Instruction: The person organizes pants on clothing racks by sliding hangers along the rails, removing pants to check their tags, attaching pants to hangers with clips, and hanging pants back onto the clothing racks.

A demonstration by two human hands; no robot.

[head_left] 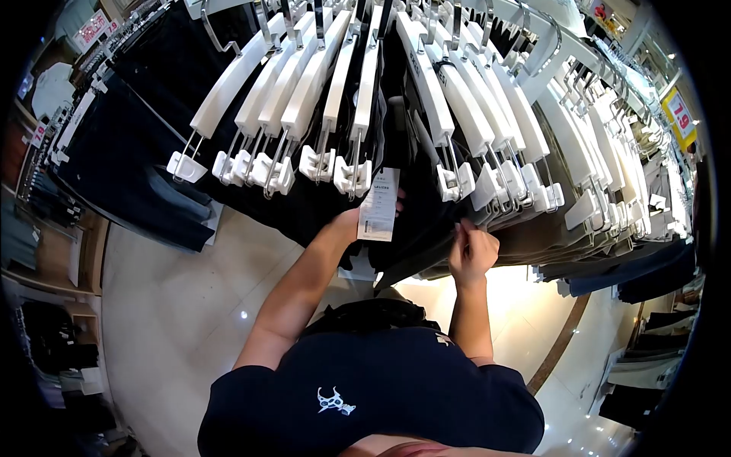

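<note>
White clip hangers point(308, 80) with dark trousers point(282, 209) hang in a row on a metal rack. Between two groups of hangers, a white paper tag point(379, 206) with small print hangs upright. My left hand point(350, 221) is behind and beside this tag, among the dark cloth; most of its fingers are hidden by the tag. To the right, my right hand point(474, 250) has its fingers bent together at the edge of a dark garment, just below the clips of the right-hand hangers point(449, 91).
More trousers hang at the left point(114, 160) and right point(647, 270). A yellow-edged price sign point(678, 113) stands at the upper right. Shelves with folded clothes point(57, 343) line the lower left. Below the rack is a shiny tiled floor point(175, 305).
</note>
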